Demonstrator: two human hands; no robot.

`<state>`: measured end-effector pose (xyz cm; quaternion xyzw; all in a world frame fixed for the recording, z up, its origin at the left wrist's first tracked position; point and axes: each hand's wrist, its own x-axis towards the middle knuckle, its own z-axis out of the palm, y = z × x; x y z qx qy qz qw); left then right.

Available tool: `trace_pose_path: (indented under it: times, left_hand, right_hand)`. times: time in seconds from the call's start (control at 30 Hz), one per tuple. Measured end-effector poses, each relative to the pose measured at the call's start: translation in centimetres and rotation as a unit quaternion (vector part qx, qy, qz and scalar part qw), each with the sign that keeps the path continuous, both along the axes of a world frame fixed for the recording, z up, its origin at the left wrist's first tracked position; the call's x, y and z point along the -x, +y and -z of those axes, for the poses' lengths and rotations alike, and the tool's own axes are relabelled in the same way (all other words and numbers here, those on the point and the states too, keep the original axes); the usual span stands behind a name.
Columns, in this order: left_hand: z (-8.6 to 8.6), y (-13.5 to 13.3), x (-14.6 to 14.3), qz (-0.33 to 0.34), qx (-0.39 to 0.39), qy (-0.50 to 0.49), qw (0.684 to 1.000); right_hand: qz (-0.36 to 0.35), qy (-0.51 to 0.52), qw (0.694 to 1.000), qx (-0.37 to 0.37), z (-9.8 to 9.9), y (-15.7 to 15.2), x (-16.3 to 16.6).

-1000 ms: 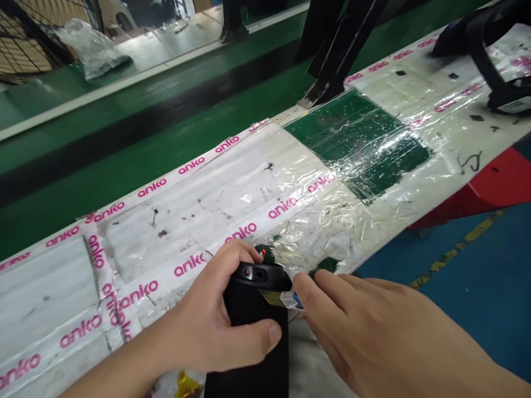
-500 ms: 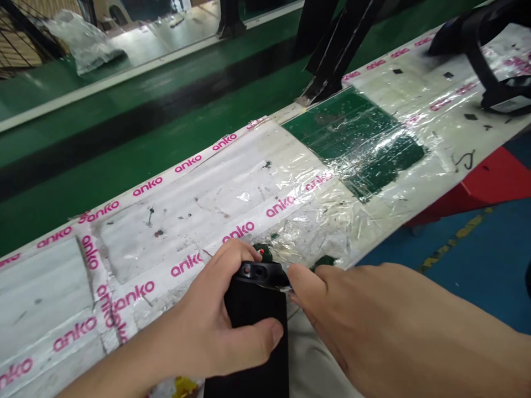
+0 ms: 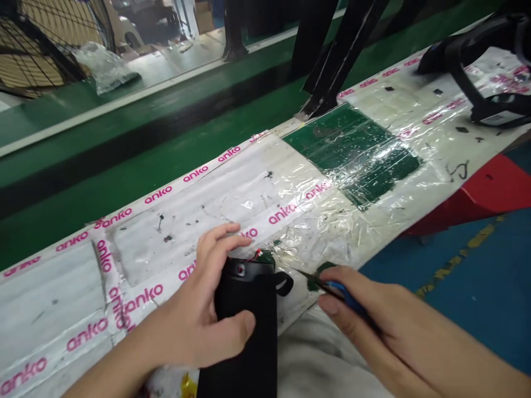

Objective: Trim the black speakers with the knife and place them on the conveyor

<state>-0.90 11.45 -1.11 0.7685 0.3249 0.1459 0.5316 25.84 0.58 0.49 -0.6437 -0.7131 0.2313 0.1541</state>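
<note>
My left hand (image 3: 199,315) grips a black handle-like part (image 3: 244,326) at the near edge of the bench, thumb across its front and fingers stretched over its back. The part's top end shows a small red dot, thin red wires and a black loop on its right side. My right hand (image 3: 373,326) is closed on a slim blue-handled tool (image 3: 346,296) whose dark tip points left at the part's top, a short way off it.
The bench top (image 3: 232,188) is covered in white sheet, clear film and pink "anko" tape, with a green patch (image 3: 357,149). A black device (image 3: 481,61) lies far right. A green conveyor belt (image 3: 124,149) runs behind; red bin (image 3: 477,193) and blue floor lie right.
My right hand has drawn back from the part's top and now shows the blue-handled tool. My left fingers have opened out over the part, whose side loop now shows.
</note>
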Motion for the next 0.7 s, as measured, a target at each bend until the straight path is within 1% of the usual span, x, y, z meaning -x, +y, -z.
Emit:
trace_pose_path:
  times: [0.07, 0.13, 0.17, 0.27, 0.37, 0.43, 0.5, 0.53, 0.6, 0.63, 0.7]
  left_hand:
    - [-1.7, 0.1, 0.4, 0.012, -0.051, 0.019, 0.998]
    - [-3.1, 0.1, 0.5, 0.02, -0.07, 0.049, 0.996]
    - [-3.5, 0.0, 0.5, 0.018, -0.073, 0.073, 0.995]
    - [-3.7, 0.1, 0.4, 0.001, -0.075, 0.141, 0.987]
    - [-3.3, 0.5, 0.6, 0.001, -0.065, 0.17, 0.983]
    - [-3.4, 0.9, 0.9, 0.011, -0.056, 0.182, 0.982]
    - [-3.9, 1.1, 1.4, 0.015, -0.061, 0.217, 0.974]
    - [-4.2, 1.0, 1.7, 0.012, -0.074, 0.245, 0.967]
    - [-4.7, 0.3, 2.6, -0.017, -0.123, 0.307, 0.944]
    - [-4.9, -0.5, 3.1, -0.038, -0.147, 0.329, 0.932]
    - [-4.6, -2.4, 4.1, -0.081, -0.168, 0.345, 0.92]
  right_hand:
    - [0.025, 0.109, 0.993, 0.048, 0.9, 0.0, 1.8]
    - [0.056, 0.17, 0.981, 0.072, 1.8, 0.2, 2.7]
    - [0.063, 0.195, 0.976, 0.079, 2.3, 0.3, 2.8]
    - [0.074, 0.248, 0.961, 0.097, 3.9, 0.7, 2.6]
    - [0.091, 0.289, 0.946, 0.112, 5.1, 1.0, 2.1]
    - [0.108, 0.325, 0.932, 0.12, 5.4, 1.0, 2.1]
    - [0.138, 0.357, 0.915, 0.128, 5.3, 1.0, 2.2]
    - [0.155, 0.372, 0.906, 0.131, 5.3, 0.9, 2.3]
    - [0.177, 0.389, 0.895, 0.13, 5.2, 0.8, 2.6]
    - [0.177, 0.386, 0.897, 0.122, 5.4, 0.7, 2.6]
    - [0.157, 0.335, 0.926, 0.071, 6.2, 0.2, 2.5]
